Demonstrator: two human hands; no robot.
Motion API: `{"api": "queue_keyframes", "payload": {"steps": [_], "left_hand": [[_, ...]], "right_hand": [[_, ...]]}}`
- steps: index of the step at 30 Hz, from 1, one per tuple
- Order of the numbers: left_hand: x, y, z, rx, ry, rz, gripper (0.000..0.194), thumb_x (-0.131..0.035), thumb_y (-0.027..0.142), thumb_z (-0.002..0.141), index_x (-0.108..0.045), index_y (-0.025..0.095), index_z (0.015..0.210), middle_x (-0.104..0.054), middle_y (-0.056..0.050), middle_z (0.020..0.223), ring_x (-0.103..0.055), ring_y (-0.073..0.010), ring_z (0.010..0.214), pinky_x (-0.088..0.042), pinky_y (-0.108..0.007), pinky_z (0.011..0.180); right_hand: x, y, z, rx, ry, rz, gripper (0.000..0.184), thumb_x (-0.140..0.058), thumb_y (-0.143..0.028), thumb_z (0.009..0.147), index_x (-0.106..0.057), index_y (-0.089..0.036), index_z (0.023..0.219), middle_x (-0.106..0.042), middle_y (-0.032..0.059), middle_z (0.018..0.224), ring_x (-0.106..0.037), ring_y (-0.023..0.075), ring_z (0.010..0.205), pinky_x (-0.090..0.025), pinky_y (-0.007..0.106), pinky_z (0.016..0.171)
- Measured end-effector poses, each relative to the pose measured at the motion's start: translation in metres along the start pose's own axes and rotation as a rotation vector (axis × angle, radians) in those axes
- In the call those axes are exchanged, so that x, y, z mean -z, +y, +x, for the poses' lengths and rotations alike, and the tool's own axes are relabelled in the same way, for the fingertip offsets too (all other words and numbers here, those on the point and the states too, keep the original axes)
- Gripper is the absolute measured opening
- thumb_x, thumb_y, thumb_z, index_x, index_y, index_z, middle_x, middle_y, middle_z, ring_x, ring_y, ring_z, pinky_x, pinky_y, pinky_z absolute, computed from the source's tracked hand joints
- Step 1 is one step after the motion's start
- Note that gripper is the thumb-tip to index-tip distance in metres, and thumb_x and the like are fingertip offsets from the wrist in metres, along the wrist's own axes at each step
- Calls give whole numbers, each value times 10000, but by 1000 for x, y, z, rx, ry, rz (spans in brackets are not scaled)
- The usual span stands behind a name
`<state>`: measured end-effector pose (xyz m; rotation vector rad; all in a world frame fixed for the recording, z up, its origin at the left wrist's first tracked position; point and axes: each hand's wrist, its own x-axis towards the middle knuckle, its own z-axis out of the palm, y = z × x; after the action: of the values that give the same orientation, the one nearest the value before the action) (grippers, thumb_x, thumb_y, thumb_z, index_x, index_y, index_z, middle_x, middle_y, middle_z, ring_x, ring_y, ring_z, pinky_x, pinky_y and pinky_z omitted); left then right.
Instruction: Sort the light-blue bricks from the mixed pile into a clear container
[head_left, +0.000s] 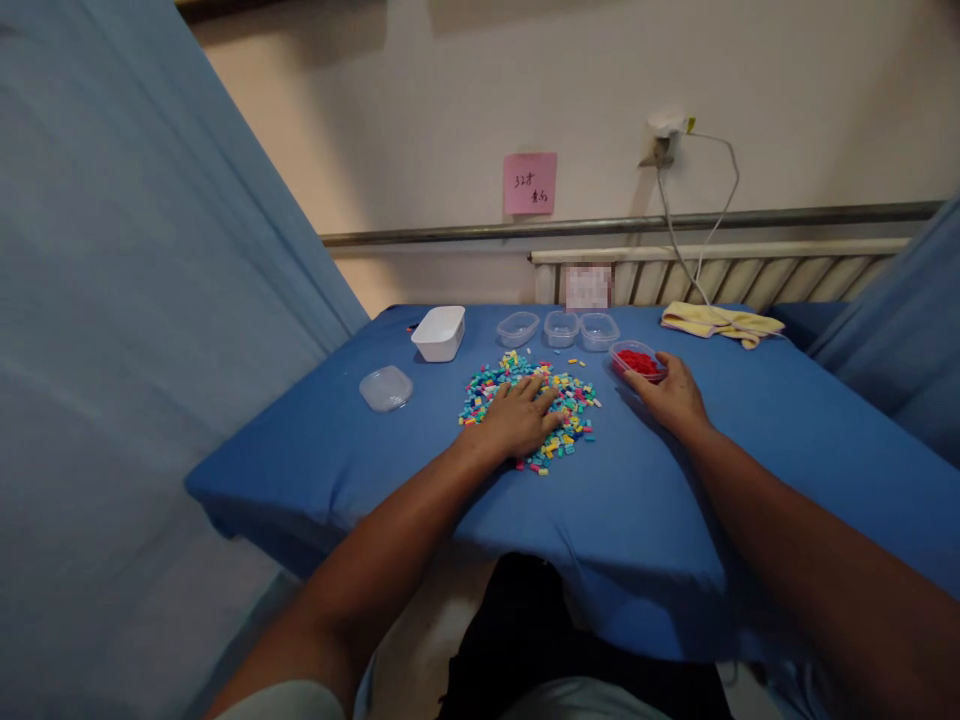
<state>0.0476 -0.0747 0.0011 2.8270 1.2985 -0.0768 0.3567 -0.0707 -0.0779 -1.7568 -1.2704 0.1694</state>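
Left hand point(517, 415) flat, open on bead pile point(529, 405), right hand point(671, 392) fingertips at red tub point(637, 360) rim, grip perhaps loose

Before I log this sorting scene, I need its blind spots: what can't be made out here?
- Head view: pieces under the left hand, covered by its palm.
- Right hand fingertips at the red-piece container: grip unclear.
- Pink note: writing too small.
- Patch by the radiator: blurred.

Blue-covered table point(787, 440) bearing coloured pieces point(510, 375), tubs point(560, 328), lid point(385, 388), yellow cloth point(720, 322)
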Motion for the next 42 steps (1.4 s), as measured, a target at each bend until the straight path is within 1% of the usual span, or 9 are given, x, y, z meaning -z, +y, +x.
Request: {"api": "queue_keyframes", "payload": {"steps": [4, 9, 12, 17, 20, 24, 31, 37, 42], "left_hand": [[-8, -7, 6, 29, 40, -55, 720, -253, 594, 1154, -389, 177, 1724, -285, -149, 1810, -269, -344, 1677, -254, -564, 1344], [-16, 6, 41, 101, 59, -81, 764, -205, 621, 1145, -434, 132, 1685, -338, -170, 1786, -310, -353, 1658, -276, -563, 1333], [-12, 11, 49, 128, 23, -120, 814, -230, 671, 1131, -393, 125, 1712, -287, -187, 1801, -274, -362, 1674, -236, -578, 1345], [2, -7, 10, 119, 36, -174, 829, -227, 727, 1113, -341, 205, 1748, -203, -144, 1835, -175, -366, 1704, -138, -631, 1355], [2, -25, -28, 263, 73, -148, 827, -211, 714, 1121, -365, 178, 1732, -220, -191, 1822, -243, -396, 1680, -164, -634, 1343], [-11, -34, -55, 364, 16, -175, 907, -227, 757, 1101, -251, 145, 1770, -128, -217, 1833, -126, -410, 1705, -166, -609, 1348], [-21, -12, -24, 350, 64, -213, 988, -186, 791, 1085, -282, 67, 1750, -119, -244, 1827, -90, -413, 1708, -138, -545, 1371], [-21, 3, -3, 273, 44, -262, 990, -227, 806, 1074, -245, 102, 1770, -90, -219, 1837, -48, -405, 1712, -98, -572, 1379], [-4, -15, -7, 205, 75, -348, 888, -115, 766, 1102, -273, 208, 1776, -122, -151, 1846, -84, -343, 1721, -93, -613, 1368]], "right_hand": [[0, 3, 0, -3, -13, -9, 908, -710, -742, 838, -589, -119, 1487, -647, 291, 1478, -615, 458, 1378, -466, 615, 1170], [3, 4, 1, -6, -19, -12, 880, -718, -753, 830, -592, -152, 1460, -662, 281, 1457, -623, 463, 1365, -475, 667, 1142], [5, 4, 1, -11, -19, -3, 879, -722, -770, 820, -599, -156, 1437, -661, 282, 1469, -635, 459, 1356, -488, 667, 1127], [4, 7, 2, -10, -13, 12, 874, -731, -787, 809, -597, -189, 1433, -676, 259, 1457, -653, 451, 1322, -498, 681, 1106], [3, 9, 2, 13, -10, 10, 864, -737, -779, 803, -601, -198, 1427, -679, 251, 1449, -638, 450, 1335, -481, 689, 1121], [3, 10, 2, 32, -17, 0, 844, -739, -771, 803, -606, -210, 1420, -680, 245, 1442, -631, 450, 1342, -468, 689, 1134], [4, 7, 1, 30, -25, -10, 886, -727, -773, 813, -607, -143, 1424, -665, 289, 1445, -629, 461, 1349, -473, 668, 1148], [5, 8, 0, 14, -29, -6, 868, -741, -765, 813, -619, -165, 1428, -668, 279, 1446, -626, 493, 1355, -472, 700, 1138], [5, 11, 0, -10, -30, 2, 838, -774, -749, 799, -633, -222, 1435, -683, 239, 1436, -634, 508, 1351, -483, 718, 1118]]}}
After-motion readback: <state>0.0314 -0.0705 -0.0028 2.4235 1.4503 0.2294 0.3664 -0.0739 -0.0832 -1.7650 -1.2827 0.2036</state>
